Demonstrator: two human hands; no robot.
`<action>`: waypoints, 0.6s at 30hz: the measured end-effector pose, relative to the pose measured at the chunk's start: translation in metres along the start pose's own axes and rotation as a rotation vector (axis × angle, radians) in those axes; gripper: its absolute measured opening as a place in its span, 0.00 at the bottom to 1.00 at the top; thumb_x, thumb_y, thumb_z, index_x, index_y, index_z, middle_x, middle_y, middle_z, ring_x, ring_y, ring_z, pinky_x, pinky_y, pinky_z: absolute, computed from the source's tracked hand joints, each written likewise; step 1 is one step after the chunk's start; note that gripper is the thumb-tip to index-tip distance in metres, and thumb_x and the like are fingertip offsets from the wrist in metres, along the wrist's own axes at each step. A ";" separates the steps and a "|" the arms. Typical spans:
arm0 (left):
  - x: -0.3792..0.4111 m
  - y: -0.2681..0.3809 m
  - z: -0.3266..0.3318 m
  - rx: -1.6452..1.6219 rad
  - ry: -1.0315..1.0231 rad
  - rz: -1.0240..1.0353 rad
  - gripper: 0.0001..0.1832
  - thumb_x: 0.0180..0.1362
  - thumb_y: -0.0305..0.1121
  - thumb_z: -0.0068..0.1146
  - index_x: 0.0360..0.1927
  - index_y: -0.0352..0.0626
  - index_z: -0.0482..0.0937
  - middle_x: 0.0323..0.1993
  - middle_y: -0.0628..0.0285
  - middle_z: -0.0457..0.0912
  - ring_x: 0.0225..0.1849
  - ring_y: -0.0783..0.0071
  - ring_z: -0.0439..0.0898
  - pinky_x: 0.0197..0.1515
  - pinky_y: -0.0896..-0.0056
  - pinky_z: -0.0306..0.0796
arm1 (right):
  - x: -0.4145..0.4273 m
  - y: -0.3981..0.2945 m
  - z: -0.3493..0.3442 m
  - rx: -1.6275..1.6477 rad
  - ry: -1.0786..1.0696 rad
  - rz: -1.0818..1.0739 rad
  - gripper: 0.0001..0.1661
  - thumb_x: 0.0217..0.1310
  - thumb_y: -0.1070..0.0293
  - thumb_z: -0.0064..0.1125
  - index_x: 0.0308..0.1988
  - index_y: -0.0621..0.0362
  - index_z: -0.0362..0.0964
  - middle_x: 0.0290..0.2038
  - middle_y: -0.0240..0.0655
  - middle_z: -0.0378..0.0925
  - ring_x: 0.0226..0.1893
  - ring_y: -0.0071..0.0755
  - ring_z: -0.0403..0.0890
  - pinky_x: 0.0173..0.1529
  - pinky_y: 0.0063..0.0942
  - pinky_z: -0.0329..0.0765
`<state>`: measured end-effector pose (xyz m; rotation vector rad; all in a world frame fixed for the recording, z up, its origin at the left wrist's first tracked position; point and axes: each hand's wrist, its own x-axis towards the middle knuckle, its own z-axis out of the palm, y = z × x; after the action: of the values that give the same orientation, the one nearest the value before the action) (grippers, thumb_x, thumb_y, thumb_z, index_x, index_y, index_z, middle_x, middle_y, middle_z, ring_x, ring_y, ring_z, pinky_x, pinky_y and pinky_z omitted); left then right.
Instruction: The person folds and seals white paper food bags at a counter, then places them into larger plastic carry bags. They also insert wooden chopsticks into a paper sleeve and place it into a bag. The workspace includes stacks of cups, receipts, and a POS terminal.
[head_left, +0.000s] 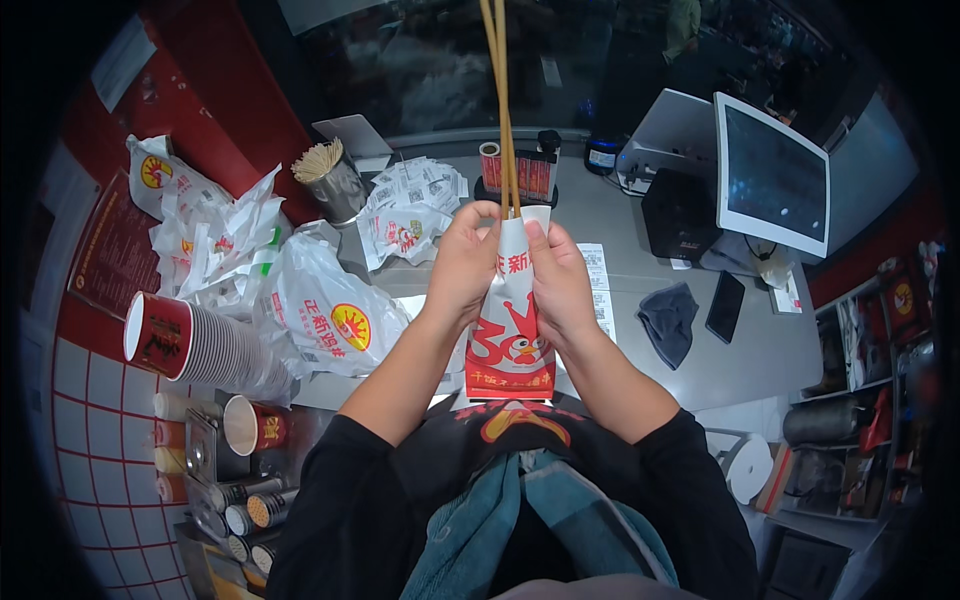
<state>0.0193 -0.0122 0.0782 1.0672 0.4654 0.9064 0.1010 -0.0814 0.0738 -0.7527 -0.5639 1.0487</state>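
Observation:
Both my hands grip the top of a red and white printed paper bag (514, 330), one at each side. My left hand (469, 259) pinches its upper left edge, and my right hand (559, 277) has the thumb over the upper right edge. Two long wooden sticks (504, 112) rise out of the gathered mouth, crossing each other slightly. Whatever the sticks carry inside the bag is hidden. The bag hangs upright before my apron, over the near edge of the grey counter (630, 262).
Plastic carrier bags (330, 322) and stacked paper cups (187, 337) crowd the left side. Behind stand a metal canister of sticks (326, 180) and a pile of receipts (420, 184). On the right are a touchscreen monitor (776, 165), a dark cloth (667, 322) and a phone (725, 307).

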 end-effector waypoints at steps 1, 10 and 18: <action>0.001 -0.007 0.002 0.054 0.049 0.107 0.07 0.58 0.31 0.49 0.31 0.36 0.72 0.28 0.61 0.77 0.25 0.82 0.74 0.27 0.80 0.69 | 0.000 0.003 0.001 -0.019 0.017 -0.034 0.16 0.62 0.59 0.46 0.39 0.61 0.66 0.30 0.31 0.74 0.28 0.15 0.73 0.33 0.15 0.71; -0.022 -0.023 0.005 0.588 0.137 0.567 0.13 0.55 0.36 0.53 0.34 0.34 0.74 0.27 0.57 0.75 0.31 0.70 0.73 0.36 0.73 0.66 | 0.007 0.010 0.001 -0.336 0.126 -0.389 0.15 0.62 0.59 0.46 0.34 0.62 0.67 0.29 0.29 0.72 0.29 0.17 0.69 0.34 0.17 0.68; -0.028 -0.003 -0.003 0.670 -0.015 0.435 0.19 0.61 0.43 0.41 0.32 0.34 0.73 0.23 0.58 0.72 0.27 0.66 0.71 0.32 0.72 0.65 | 0.010 0.016 0.007 -0.069 0.085 -0.309 0.11 0.60 0.64 0.51 0.33 0.62 0.67 0.27 0.28 0.70 0.28 0.15 0.68 0.33 0.15 0.67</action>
<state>0.0023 -0.0344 0.0722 1.8337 0.5516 1.1561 0.0904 -0.0656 0.0663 -0.7398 -0.6238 0.7114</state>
